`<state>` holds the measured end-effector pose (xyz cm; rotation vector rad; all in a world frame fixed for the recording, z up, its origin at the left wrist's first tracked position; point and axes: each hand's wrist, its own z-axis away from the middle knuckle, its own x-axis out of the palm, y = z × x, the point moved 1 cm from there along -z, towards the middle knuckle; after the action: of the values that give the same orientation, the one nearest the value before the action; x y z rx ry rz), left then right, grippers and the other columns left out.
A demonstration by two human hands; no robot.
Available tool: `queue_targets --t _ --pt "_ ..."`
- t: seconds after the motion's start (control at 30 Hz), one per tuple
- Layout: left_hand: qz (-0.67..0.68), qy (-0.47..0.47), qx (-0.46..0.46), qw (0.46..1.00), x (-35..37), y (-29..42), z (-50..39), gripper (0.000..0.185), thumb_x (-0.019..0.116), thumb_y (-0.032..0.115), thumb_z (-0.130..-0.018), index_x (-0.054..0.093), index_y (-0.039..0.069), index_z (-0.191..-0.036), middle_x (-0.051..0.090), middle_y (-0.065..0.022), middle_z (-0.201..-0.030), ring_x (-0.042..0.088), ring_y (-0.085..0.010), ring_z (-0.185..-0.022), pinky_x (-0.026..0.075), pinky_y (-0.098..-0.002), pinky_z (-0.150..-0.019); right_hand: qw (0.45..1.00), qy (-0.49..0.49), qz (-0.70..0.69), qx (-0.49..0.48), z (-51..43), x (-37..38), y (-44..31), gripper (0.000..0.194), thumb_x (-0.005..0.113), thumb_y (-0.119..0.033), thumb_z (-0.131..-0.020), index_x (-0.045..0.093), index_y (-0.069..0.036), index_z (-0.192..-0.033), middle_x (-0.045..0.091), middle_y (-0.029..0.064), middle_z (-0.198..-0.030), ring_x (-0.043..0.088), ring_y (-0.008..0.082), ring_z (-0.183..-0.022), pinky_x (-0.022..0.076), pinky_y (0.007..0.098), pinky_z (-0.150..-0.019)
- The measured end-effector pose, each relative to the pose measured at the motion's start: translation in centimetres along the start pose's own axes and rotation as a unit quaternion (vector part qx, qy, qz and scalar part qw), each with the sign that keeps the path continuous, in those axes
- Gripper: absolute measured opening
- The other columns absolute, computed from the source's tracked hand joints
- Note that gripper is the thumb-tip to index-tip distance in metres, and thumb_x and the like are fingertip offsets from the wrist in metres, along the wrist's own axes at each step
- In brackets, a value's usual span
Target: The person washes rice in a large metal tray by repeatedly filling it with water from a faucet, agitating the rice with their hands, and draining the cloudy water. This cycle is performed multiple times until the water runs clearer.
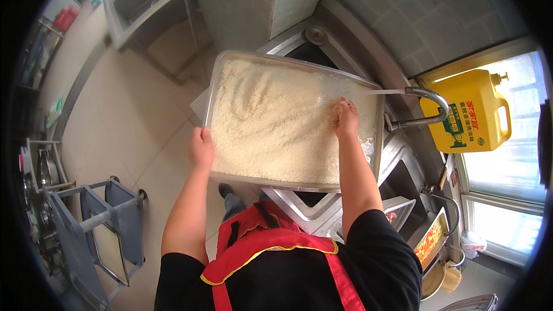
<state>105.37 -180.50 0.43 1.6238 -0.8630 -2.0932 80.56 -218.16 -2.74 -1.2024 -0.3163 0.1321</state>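
Note:
A large rectangular metal tray [276, 185] lies across the sink's rim, filled with white rice [268, 129] under cloudy water. My left hand [202, 147] is closed around the tray's left edge. At the tray's right part, my right hand [345, 116] is in the wet rice; grains cling to its fingers, which are partly hidden, so its grip is not clear. From a curved metal faucet [436, 101] a stream of water runs into the tray's upper right, just above my right hand.
A yellow detergent jug [471, 112] stands by the window at right. Beyond the sink's lower right are a white basket [402, 211] and a tray of chopped orange and yellow food [432, 237]. A grey wheeled cart [97, 224] stands on the floor at lower left.

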Motion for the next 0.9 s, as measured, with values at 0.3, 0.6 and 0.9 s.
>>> queue_targets --t 0.3,0.6,0.9 --pt "0.007 -0.006 -0.015 1.000 -0.4 0.6 0.4 0.031 0.053 0.035 -0.099 0.053 0.005 -0.090 0.061 -0.0141 -0.082 0.058 -0.0330 -0.077 0.046 -0.0437 -0.070 0.971 -0.076 -0.219 0.061 -6.0 0.3 -0.4 0.017 0.052 -0.016 -0.097 0.062 -0.007 -0.107 0.063 0.0053 -0.094 0.060 0.0186 -0.083 0.0481 0.0341 -0.074" --pt "-0.026 0.022 0.006 0.999 -0.4 0.7 0.5 0.033 0.053 0.037 -0.098 0.053 0.006 -0.087 0.062 -0.0170 -0.078 0.060 -0.0391 -0.074 0.045 -0.0475 -0.066 0.975 -0.081 0.177 -0.103 -4.5 2.9 -0.5 0.038 0.072 -0.028 -0.090 0.064 -0.010 -0.122 0.066 0.0088 -0.115 0.061 0.0246 -0.103 0.0494 0.0366 -0.087" --pt "-0.052 0.028 -0.003 0.998 0.1 -0.2 0.1 0.033 0.053 0.040 -0.098 0.055 0.009 -0.089 0.066 -0.0175 -0.082 0.063 -0.0419 -0.080 0.048 -0.0508 -0.068 0.680 -0.248 0.555 -0.409 8.7 15.6 1.9 0.060 0.062 -0.042 -0.094 0.046 -0.019 -0.147 0.037 0.0147 -0.156 0.032 0.0362 -0.144 0.0288 0.0595 -0.112"
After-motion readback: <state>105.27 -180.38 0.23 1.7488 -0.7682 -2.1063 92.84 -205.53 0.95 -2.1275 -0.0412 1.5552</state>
